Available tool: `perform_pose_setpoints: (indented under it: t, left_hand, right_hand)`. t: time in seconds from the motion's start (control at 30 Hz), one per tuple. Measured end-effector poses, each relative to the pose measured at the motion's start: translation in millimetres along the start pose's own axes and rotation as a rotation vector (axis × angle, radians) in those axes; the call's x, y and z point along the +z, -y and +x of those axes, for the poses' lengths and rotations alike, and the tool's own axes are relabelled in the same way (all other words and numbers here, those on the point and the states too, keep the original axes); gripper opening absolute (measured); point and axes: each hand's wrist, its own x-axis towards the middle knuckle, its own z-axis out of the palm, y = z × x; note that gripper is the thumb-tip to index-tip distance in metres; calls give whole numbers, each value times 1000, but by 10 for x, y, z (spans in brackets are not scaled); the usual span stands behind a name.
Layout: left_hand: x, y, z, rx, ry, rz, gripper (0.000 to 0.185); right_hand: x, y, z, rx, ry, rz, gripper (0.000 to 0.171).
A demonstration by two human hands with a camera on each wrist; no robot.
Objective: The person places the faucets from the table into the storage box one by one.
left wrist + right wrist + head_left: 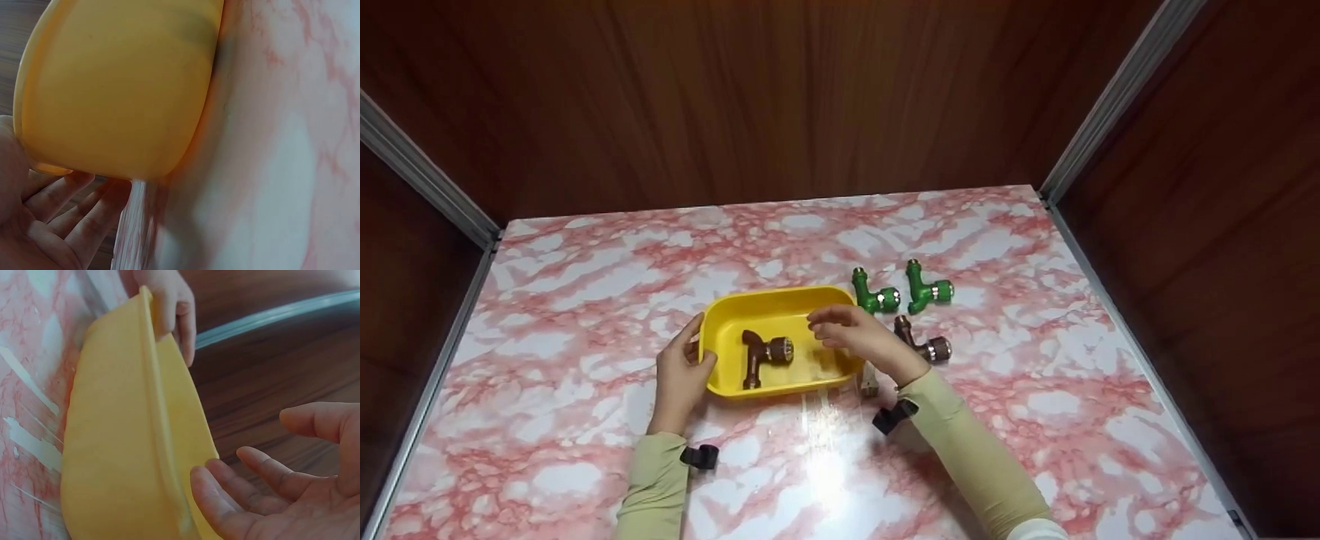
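My left hand [679, 375] grips the left end of a yellow plastic tub [780, 391], thumb over the rim and fingers along the outer wall. In the left wrist view those fingers [93, 216] lie against the tub's end. Inside the tub rests a brown tap [755, 356] with a round ribbed knob. My right hand [859, 337] hovers over the tub's right end, holding nothing. The right wrist view shows its fingers [270, 475] spread loosely by the rim, thumb apart.
To the right of the tub lie two green taps, one nearer [870, 296] and one farther right [921, 291]. Another brown tap [936, 349] is partly hidden behind my right hand. A small greyish piece [869, 384] shows beside my right wrist. Brown wood-grain panels [780, 105] enclose the marbled table [570, 300].
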Motion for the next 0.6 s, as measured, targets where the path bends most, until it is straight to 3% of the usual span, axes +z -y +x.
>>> perform_pose_setpoints:
  t: [0.4, 0.6]
  left_hand:
    - [-9, 2, -10, 10, 0, 17, 63]
    - [8, -3, 1, 4, -6, -2, 64]
  right_hand:
    - [-169, 19, -117, -54, 11, 87, 37]
    - [-269, 40, -171, -40, 2, 117, 39]
